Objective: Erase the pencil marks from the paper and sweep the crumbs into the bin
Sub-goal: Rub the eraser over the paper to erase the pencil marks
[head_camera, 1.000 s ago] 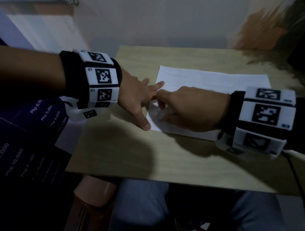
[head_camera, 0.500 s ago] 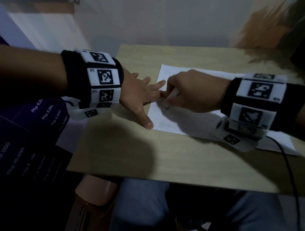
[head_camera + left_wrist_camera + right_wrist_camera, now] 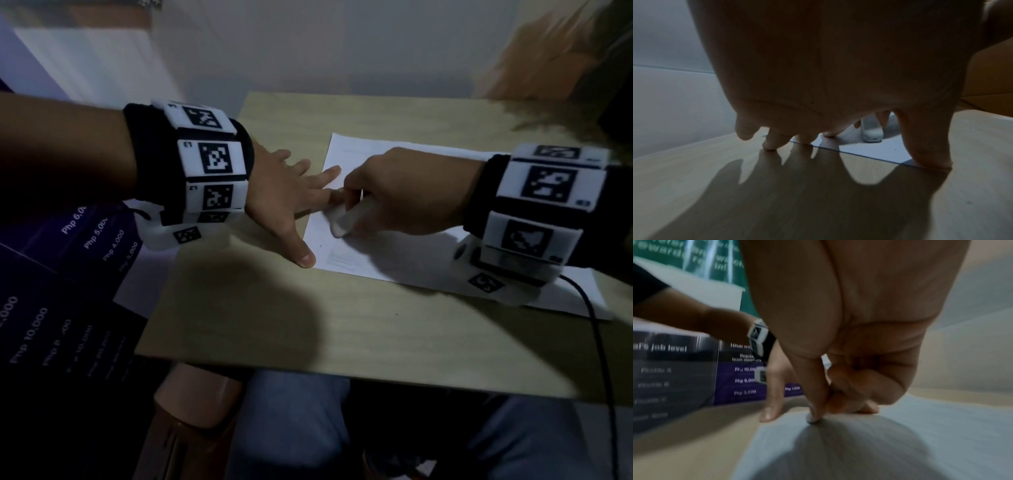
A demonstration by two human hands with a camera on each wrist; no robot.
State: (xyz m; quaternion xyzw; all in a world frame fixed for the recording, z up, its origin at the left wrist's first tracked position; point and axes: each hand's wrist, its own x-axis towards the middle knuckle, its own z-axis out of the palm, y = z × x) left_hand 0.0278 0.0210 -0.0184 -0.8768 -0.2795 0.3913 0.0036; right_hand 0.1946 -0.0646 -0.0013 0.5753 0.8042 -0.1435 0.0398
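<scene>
A white sheet of paper (image 3: 404, 161) lies on the wooden table (image 3: 308, 325). My left hand (image 3: 291, 202) is spread flat, its fingertips and thumb pressing the paper's left edge (image 3: 869, 152). My right hand (image 3: 394, 198) grips a white eraser (image 3: 346, 219), whose tip touches the paper near the left edge. The eraser (image 3: 871, 129) shows upright on the sheet in the left wrist view, and its tip (image 3: 812, 420) peeks out under my right fingers. Faint pencil lines (image 3: 342, 260) lie near the paper's front left corner.
A dark purple printed board (image 3: 61, 291) stands left of the table. A black cable (image 3: 599, 342) runs from my right wrist over the table's front edge. A brown bin-like object (image 3: 191, 411) sits below the table's front left. My knees are under the table.
My right hand has moved over the paper's left part, first back, then a little forward and lower, with the eraser now showing. My left hand has stayed put.
</scene>
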